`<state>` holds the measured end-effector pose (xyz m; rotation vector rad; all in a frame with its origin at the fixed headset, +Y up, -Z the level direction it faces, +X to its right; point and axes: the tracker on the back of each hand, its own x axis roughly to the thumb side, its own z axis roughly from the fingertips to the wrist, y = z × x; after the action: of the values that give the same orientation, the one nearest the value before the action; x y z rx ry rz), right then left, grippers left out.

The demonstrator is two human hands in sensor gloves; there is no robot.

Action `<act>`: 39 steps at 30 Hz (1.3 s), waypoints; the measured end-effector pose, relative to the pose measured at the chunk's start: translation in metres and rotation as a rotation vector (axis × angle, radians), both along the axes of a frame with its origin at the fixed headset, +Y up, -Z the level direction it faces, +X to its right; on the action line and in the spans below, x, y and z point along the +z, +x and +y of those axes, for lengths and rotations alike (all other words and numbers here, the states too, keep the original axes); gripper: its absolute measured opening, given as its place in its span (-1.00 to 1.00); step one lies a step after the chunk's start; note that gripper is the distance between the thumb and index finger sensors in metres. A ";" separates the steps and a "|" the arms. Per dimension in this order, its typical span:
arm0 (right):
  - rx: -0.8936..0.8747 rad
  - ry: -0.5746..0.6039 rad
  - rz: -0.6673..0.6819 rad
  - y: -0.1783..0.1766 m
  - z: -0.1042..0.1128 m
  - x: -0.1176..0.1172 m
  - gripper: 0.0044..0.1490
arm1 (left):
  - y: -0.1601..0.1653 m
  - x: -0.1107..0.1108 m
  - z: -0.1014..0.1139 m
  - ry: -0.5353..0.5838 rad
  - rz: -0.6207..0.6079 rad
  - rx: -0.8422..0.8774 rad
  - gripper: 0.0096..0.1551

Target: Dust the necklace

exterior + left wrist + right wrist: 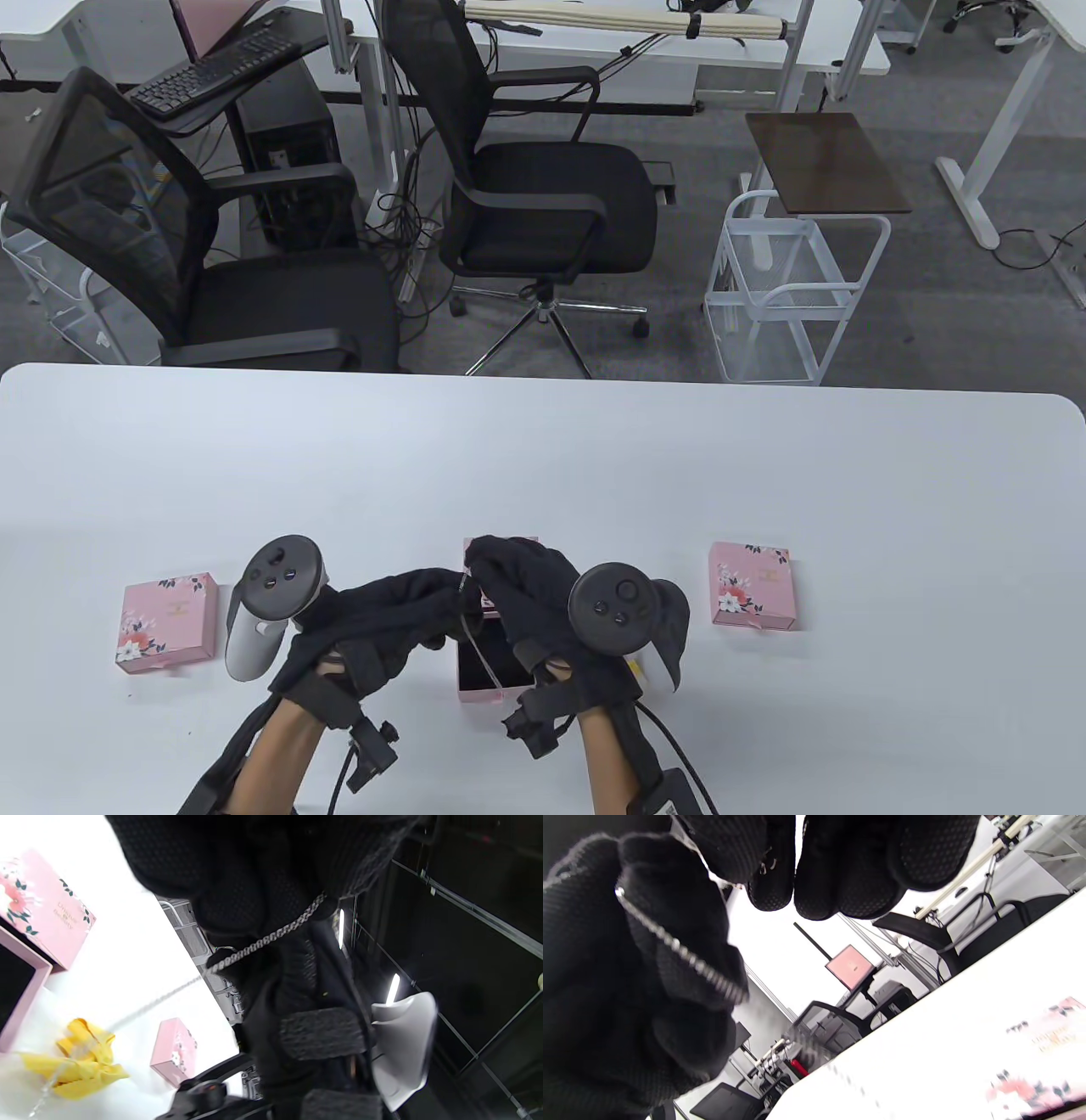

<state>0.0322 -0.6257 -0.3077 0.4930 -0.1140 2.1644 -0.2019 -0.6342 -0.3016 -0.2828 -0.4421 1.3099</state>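
Observation:
A thin silver necklace (475, 637) hangs between my two hands over an open pink box (479, 694), its lower end dropping into the box's dark inside. My left hand (433, 594) pinches the chain (271, 935) at its fingertips. My right hand (496, 567) meets it from the right with fingers curled on the chain's upper end; a small metal piece glints between its fingers (774, 878). The chain (678, 948) runs across the left glove in the right wrist view. A yellow cloth (80, 1063) lies crumpled on the table, mostly hidden under my right wrist (635, 671).
A closed pink floral box (165, 622) lies left of my hands and another (753, 586) to the right. A pink lid (42, 906) sits just behind the open box. Beyond the white table's far edge (543, 382) stand office chairs and a wire cart.

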 end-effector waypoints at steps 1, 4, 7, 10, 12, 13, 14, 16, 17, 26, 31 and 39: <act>0.027 -0.018 0.002 0.000 -0.001 -0.001 -0.53 | -0.001 0.000 -0.001 -0.008 0.019 0.024 -0.59; 0.065 0.050 -0.040 0.000 0.002 0.002 -0.48 | -0.006 0.001 -0.001 0.001 0.100 0.062 -0.61; 0.014 0.127 -0.094 0.001 0.011 0.009 -0.49 | -0.011 0.003 0.001 0.021 0.188 0.083 -0.61; -0.047 0.168 -0.089 -0.002 0.019 0.017 -0.52 | -0.015 0.005 0.000 0.038 0.285 0.128 -0.61; -0.055 0.157 -0.057 -0.008 0.023 0.022 -0.51 | -0.017 0.006 0.001 0.047 0.315 0.144 -0.61; -0.045 0.144 -0.045 -0.011 0.023 0.023 -0.50 | -0.017 0.007 0.001 0.056 0.322 0.145 -0.62; -0.024 0.127 -0.034 -0.014 0.023 0.024 -0.46 | -0.016 0.007 0.002 0.064 0.326 0.145 -0.62; 0.032 0.085 -0.009 -0.021 0.022 0.025 -0.36 | -0.014 0.008 0.003 0.075 0.317 0.139 -0.61; 0.061 0.064 0.005 -0.026 0.020 0.026 -0.29 | -0.012 0.009 0.003 0.080 0.307 0.134 -0.61; 0.029 0.138 -0.079 -0.041 0.013 0.028 -0.56 | -0.008 0.008 0.001 0.076 0.296 0.134 -0.61; 0.049 0.129 -0.046 -0.044 0.013 0.028 -0.56 | -0.013 0.005 -0.003 0.017 0.280 0.216 -0.58; 0.110 0.091 0.001 -0.049 0.007 0.025 -0.56 | -0.029 0.002 -0.004 -0.019 0.340 0.302 -0.56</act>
<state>-0.0173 -0.6184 -0.2827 0.5643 -0.1890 2.2739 -0.2308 -0.6380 -0.2998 -0.0047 -0.1868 1.6228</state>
